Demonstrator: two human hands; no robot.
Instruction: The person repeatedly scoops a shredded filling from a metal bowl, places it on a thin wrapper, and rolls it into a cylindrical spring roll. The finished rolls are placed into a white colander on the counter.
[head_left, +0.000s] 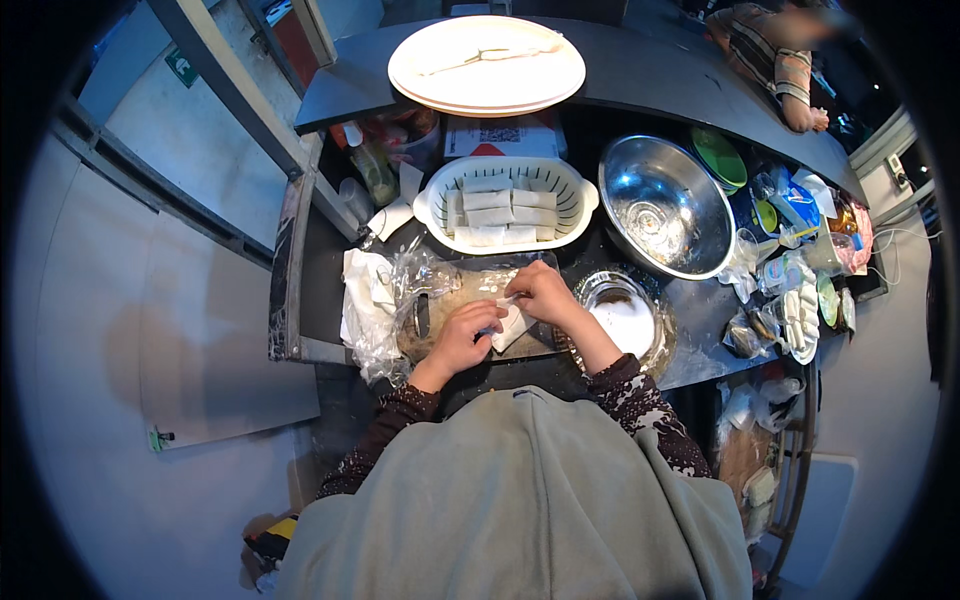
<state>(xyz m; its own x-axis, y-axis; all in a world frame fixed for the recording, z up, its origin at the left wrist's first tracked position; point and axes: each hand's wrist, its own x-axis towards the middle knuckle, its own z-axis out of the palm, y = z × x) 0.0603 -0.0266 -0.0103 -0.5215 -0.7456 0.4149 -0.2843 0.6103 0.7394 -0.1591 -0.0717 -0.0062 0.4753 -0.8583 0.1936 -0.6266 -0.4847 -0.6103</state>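
On a wooden cutting board (442, 296) lies a thin white wrapper sheet (511, 328), partly folded. My right hand (541, 294) pinches its upper edge between thumb and fingers. My left hand (463, 335) rests at the sheet's left side with bent fingers; whether it grips the sheet is hard to tell. Beyond the board, a white slotted plastic basket (424, 204) holds several white wrapped rolls (487, 200) in stacked rows. To the right of the board, partly behind my right forearm, is a bowl with white contents (621, 319).
A large steel bowl (667, 206) stands right of the basket. Crumpled clear plastic (375, 330) lies left of the board. White oval plates (487, 71) sit on the raised counter (637, 67). Bags and bottles crowd the right side. Another person (765, 60) leans at the far right.
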